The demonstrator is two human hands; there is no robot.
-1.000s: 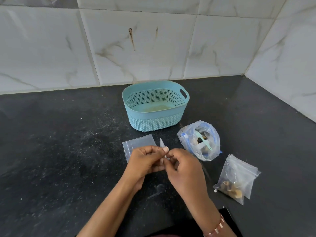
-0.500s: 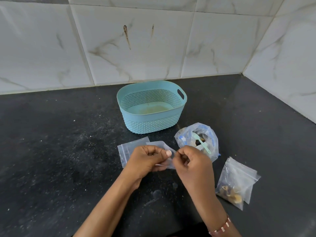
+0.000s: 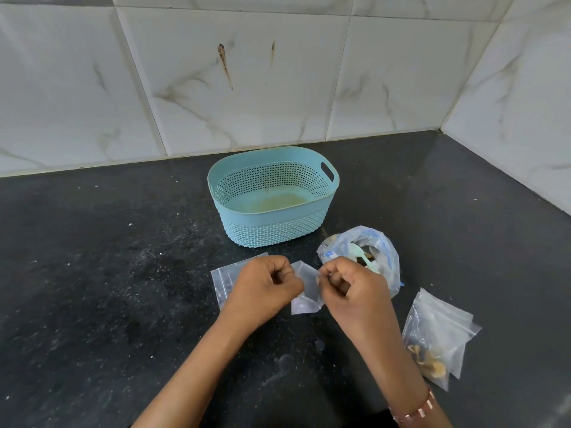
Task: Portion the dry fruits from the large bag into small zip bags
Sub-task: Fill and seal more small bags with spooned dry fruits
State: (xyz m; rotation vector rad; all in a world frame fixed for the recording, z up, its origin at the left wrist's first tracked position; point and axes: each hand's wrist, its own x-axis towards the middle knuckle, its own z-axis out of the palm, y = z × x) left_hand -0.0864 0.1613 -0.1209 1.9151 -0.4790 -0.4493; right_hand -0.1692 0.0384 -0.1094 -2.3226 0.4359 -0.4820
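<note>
Pinching an empty small zip bag [image 3: 306,291] between your left hand [image 3: 265,285] and right hand [image 3: 352,288], you hold it just above the counter [image 3: 108,273]; the large bag [image 3: 367,257] of dry fruits, spoon [image 3: 363,257] inside, sits just beyond your right hand.

Counter [image 3: 92,288]: bears all items, walled behind and at right.
Basket [image 3: 272,230]: centre, toward the back wall.
Large bag [image 3: 386,261]: just right of and before the basket; spoon [image 3: 363,257] in its mouth.
Small zip bag [image 3: 306,291]: between left hand [image 3: 265,285] and right hand [image 3: 352,288], before the basket.
Spare zip bag [image 3: 222,279]: flat, partly under the left hand.
Filled zip bag [image 3: 438,338]: far right, nearest the viewer (contents at its near end).
</note>
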